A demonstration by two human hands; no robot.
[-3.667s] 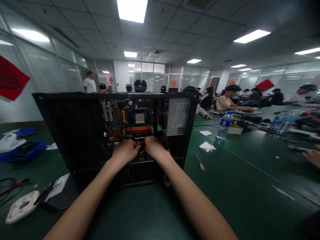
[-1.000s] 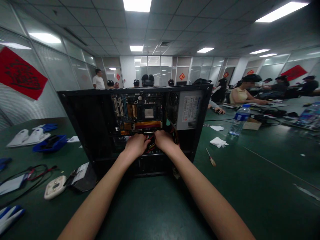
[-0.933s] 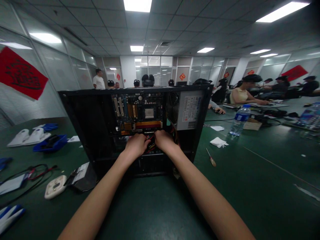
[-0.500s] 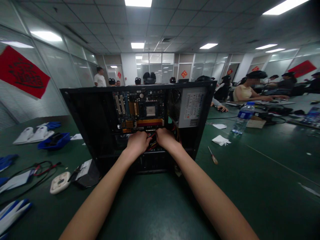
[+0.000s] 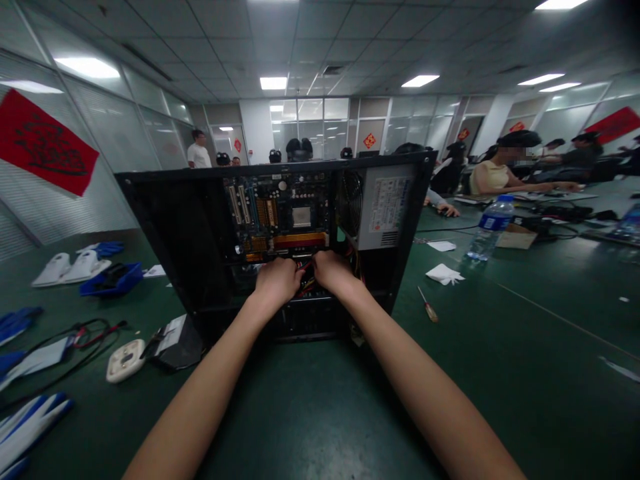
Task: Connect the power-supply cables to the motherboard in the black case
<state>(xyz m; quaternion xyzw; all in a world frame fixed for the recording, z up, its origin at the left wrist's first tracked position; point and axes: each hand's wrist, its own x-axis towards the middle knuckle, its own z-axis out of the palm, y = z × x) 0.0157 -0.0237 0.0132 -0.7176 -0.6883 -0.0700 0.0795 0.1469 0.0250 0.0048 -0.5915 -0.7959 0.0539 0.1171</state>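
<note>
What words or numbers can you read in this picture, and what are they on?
Nothing reads clearly.
Power supply label: print too small and blurred.
Motherboard: markings too small.
Water bottle label: blurred.
Red wall banner: black characters, blurred.
Red diamond sign on the far glass: too small.

Green table (image 5: 500,373); open computer case (image 5: 170,227), screwdriver (image 5: 429,307), water bottle (image 5: 489,227) on it

left grip (image 5: 276,280): curled, knuckles up | right grip (image 5: 334,272): curled | forearms outstretched, converging
</note>
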